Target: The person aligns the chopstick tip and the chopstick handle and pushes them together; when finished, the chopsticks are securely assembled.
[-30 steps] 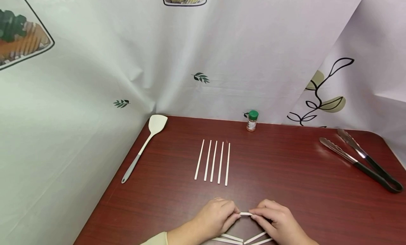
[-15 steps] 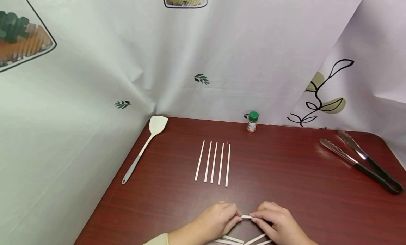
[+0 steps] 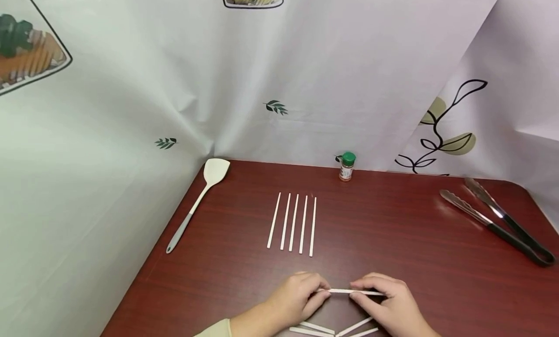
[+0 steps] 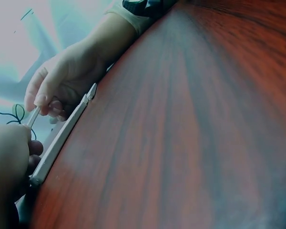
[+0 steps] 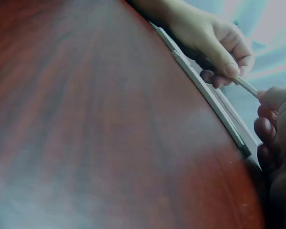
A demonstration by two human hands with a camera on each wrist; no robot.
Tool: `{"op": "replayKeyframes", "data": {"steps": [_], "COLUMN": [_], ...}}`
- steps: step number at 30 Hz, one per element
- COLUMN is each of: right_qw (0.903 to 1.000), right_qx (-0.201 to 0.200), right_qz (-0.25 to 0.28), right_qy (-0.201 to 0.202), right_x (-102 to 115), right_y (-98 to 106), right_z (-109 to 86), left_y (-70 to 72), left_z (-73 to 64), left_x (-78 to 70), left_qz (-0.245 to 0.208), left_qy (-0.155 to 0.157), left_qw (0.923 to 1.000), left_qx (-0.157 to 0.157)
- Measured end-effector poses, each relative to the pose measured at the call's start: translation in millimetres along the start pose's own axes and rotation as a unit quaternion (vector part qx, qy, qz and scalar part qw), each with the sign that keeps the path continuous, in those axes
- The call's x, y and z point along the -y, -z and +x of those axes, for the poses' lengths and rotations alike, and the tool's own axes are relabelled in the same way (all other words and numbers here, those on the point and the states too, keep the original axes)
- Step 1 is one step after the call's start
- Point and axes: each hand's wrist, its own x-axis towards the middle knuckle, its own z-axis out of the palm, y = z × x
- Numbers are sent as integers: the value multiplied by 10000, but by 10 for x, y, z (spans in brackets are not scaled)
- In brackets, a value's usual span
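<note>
A slim white chopstick [image 3: 339,291] lies crosswise between my two hands near the front of the table. My left hand [image 3: 297,296] pinches it close to its left end. The thumb and index finger of my right hand [image 3: 388,300] pinch it right of the middle, and its right end shows beyond the thumb. In the left wrist view the chopstick [image 4: 33,116] is held above the table. Below my hands, more white chopsticks [image 3: 315,327] lie in two slanted pairs whose ends come close together, partly covered by my hands.
Several white chopsticks [image 3: 293,223] lie side by side farther back on the dark red table [image 3: 393,220]. A white spatula [image 3: 198,201] lies at the left edge, a green-capped spice jar [image 3: 347,168] stands at the back, and metal tongs [image 3: 502,223] lie at the right.
My right hand has shifted to the right along the chopstick, so a longer stretch of it shows between my hands. The left hand stays in nearly the same place.
</note>
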Motion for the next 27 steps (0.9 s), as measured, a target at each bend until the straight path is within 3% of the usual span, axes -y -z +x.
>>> {"op": "replayKeyframes", "data": {"steps": [2,5,9,12,20,27], "right_qw": [9979,9856,9539,9444,9543,9650], "right_qx": [-66,-260,-728,-992,-1219,-1191], "right_qz": [172,1033,2474,2750,2360,1852], "right_qy": [-620,-1316,-1534,-1502,-1366,-1427], "right_x": [29,44,37,32,-2,-67], "right_y": [35,84,100,80,41,-2], "right_z": [1,24,60,77,136,271], "left_y": [1,0,-4,-5,25,61], "left_z": [0,9,25,33,49,71], "left_x": [10,26,41,52,137,189], "left_qz": [39,57,17,-155,-645,-725], "left_qy": [-58,-227,-470,-579,-922,-821], "left_qw": [10000,9997,9989,9980,9921,9909], "left_qx": [-57,-37,74,194,553,777]}}
